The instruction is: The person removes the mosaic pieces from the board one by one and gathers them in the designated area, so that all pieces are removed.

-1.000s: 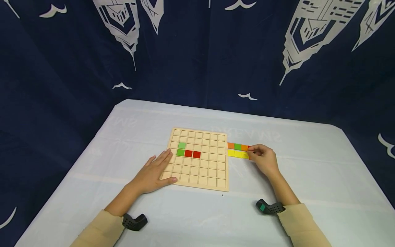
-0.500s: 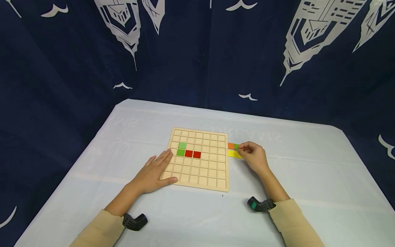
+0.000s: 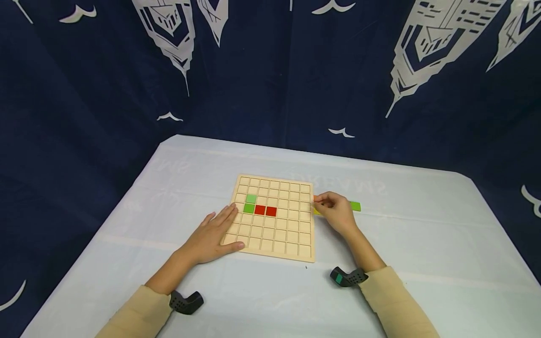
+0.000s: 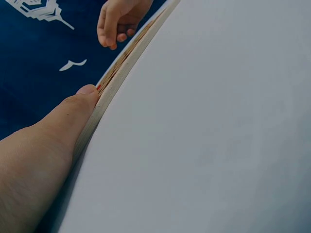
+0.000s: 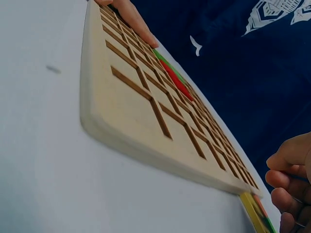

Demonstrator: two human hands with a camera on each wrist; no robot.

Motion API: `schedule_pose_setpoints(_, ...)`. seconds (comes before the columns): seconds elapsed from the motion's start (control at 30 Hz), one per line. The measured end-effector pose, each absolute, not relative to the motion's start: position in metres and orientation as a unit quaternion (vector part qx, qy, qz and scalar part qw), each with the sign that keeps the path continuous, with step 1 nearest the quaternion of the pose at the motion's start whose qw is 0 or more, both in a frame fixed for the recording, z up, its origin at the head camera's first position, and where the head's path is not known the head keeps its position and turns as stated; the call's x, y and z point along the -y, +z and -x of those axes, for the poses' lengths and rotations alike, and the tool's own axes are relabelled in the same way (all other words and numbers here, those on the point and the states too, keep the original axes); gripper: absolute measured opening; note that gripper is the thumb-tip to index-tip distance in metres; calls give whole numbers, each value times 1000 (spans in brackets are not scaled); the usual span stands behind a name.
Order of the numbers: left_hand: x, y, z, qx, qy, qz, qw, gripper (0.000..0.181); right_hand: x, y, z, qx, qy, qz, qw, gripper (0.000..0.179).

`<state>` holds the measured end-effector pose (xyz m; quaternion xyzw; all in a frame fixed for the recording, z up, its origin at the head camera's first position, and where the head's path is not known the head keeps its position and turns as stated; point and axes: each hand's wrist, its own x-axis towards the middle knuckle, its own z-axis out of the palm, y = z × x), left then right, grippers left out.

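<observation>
A wooden grid board (image 3: 270, 239) lies on the white table. My left hand (image 3: 211, 237) rests spread on its left side, fingertips on the edge squares and thumb at the near left corner. In the board's squares sit a light green tile (image 3: 251, 198), a darker green tile (image 3: 249, 208) and two red tiles (image 3: 265, 211). My right hand (image 3: 336, 213) hovers low over the tile rows beside the board's right edge, fingers bent and thumb near the index finger; I cannot tell whether it pinches a tile. Orange (image 3: 316, 198) and yellow tiles (image 3: 317, 212) peek out left of it.
Another green tile (image 3: 355, 206) shows to the right of my right hand. A small dark speck (image 3: 306, 267) lies in front of the board. Behind the table hangs a dark blue cloth (image 3: 279, 94) with white prints. Each wrist wears a black camera mount (image 3: 186, 303).
My right hand has moved left along the tile rows to the board's right edge, uncovering a green tile on its right. My left hand and the board's tiles stay put.
</observation>
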<state>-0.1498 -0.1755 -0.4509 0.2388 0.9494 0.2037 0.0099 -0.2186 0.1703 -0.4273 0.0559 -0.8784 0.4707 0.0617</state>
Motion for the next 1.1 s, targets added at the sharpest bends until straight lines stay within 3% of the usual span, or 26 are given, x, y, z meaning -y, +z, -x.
schedule_pose_setpoints(1.1,176,-451,149,-948,203,-245,4,95,-116,-425,227,853,507,-119,31,7)
